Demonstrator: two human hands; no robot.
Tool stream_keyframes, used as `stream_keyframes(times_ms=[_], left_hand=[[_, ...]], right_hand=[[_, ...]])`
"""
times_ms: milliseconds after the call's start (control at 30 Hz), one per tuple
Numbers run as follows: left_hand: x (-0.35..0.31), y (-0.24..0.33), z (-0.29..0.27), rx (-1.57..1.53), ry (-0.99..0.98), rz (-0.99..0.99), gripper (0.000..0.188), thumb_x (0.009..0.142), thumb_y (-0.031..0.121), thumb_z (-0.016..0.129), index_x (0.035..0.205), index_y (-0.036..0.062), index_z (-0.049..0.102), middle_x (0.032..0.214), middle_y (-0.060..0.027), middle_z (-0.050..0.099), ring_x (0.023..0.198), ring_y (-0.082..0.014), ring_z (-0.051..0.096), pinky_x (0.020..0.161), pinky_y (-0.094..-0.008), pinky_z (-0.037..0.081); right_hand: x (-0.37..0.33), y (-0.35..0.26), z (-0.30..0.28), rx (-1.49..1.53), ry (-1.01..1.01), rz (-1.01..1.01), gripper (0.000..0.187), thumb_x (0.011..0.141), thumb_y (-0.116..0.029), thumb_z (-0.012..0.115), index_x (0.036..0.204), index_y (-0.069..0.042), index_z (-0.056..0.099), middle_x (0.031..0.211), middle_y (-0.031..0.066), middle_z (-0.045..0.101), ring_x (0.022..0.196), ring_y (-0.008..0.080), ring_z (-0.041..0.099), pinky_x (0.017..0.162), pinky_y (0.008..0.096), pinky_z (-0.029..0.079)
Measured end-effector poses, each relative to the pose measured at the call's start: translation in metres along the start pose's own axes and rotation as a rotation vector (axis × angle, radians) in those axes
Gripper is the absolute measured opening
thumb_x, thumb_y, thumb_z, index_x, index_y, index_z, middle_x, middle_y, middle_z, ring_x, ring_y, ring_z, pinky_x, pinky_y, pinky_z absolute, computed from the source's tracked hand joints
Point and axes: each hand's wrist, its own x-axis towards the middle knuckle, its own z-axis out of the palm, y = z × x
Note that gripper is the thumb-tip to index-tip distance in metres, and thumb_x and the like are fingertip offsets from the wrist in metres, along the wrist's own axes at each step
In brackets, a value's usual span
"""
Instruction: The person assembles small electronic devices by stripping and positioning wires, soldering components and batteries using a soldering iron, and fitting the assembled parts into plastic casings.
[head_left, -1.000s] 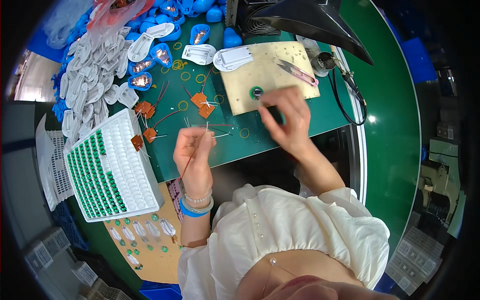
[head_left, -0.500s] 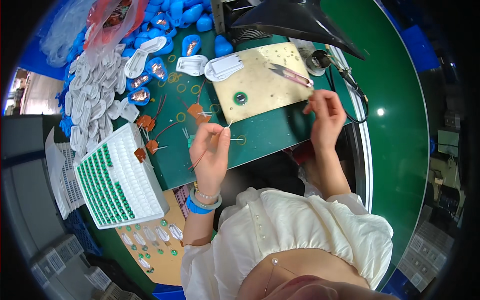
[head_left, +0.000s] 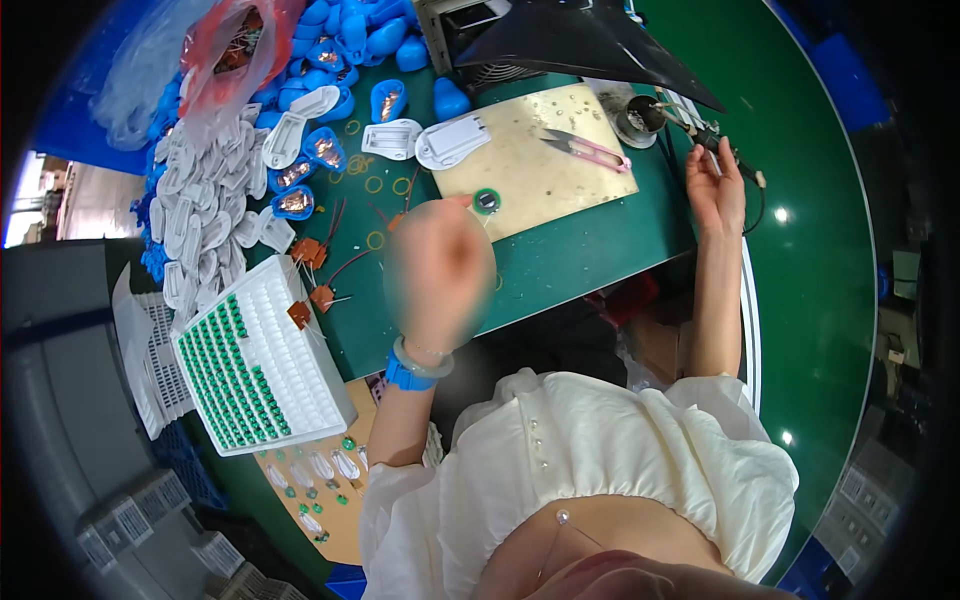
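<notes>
Disc point(head_left: 487, 202), round and green-rimmed, lies near the left edge of the cream board point(head_left: 570, 190), beside the blurred left hand point(head_left: 445, 265), its pinch unclear. The half-curled right hand point(head_left: 716, 195) is at the soldering iron point(head_left: 706, 134), worktop's point(head_left: 560, 258) right side, grip unclear. A pitted plastic tray point(head_left: 300, 350), front left corner, holds green pieces point(head_left: 232, 380).
</notes>
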Motion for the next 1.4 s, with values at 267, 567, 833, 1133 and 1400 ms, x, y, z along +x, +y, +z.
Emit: stream_keyframes(times_ms=[267,567,833,1133,1400], left_hand=[[-0.003,-0.006,0.001,0.050,-0.002,0.068,0.020,0.068,-0.004,0.066,0.078,0.0039,0.050,0.107,-0.0106,0.066,0.093,-0.0297,0.051,0.084,-0.0382,0.042],[-0.004,-0.010,0.006,0.040,0.042,0.094,0.020,0.067,-0.004,0.066,0.076,0.0039,0.050,0.104,-0.0097,0.067,0.093,-0.0299,0.051,0.082,-0.0373,0.043],[-0.005,-0.011,0.006,0.075,0.043,0.103,0.021,0.067,-0.005,0.066,0.076,0.0044,0.049,0.105,-0.0092,0.066,0.092,-0.0297,0.051,0.080,-0.0369,0.044],[-0.005,-0.012,0.007,0.090,0.028,0.109,0.021,0.066,-0.006,0.066,0.076,0.0042,0.050,0.105,-0.0091,0.065,0.092,-0.0298,0.051,0.080,-0.0374,0.044],[-0.005,-0.011,0.008,0.107,0.040,0.112,0.022,0.066,-0.006,0.067,0.076,0.0048,0.050,0.105,-0.0083,0.065,0.093,-0.0299,0.051,0.081,-0.0371,0.044]], right_hand=[[-0.128,0.051,0.035,-0.457,-0.317,-0.259,0.018,0.092,-0.008,0.058,0.106,0.002,0.054,0.096,0.0125,0.061,0.071,0.0164,0.057,0.063,0.0277,0.048],[-0.152,0.097,0.038,-0.472,-0.316,-0.205,0.016,0.092,-0.008,0.061,0.103,0.001,0.055,0.088,0.0091,0.060,0.065,0.0173,0.059,0.058,0.0278,0.051],[-0.155,0.105,0.039,-0.490,-0.317,-0.205,0.017,0.091,-0.007,0.063,0.104,0.000,0.055,0.091,0.0083,0.060,0.066,0.0181,0.061,0.058,0.0293,0.052],[-0.153,0.109,0.041,-0.517,-0.330,-0.213,0.018,0.091,-0.008,0.063,0.104,0.000,0.055,0.088,0.0079,0.059,0.065,0.0174,0.060,0.059,0.0291,0.053],[-0.152,0.109,0.037,-0.540,-0.337,-0.183,0.018,0.092,-0.009,0.061,0.104,0.003,0.054,0.096,0.0116,0.060,0.065,0.0170,0.060,0.059,0.0291,0.053]])
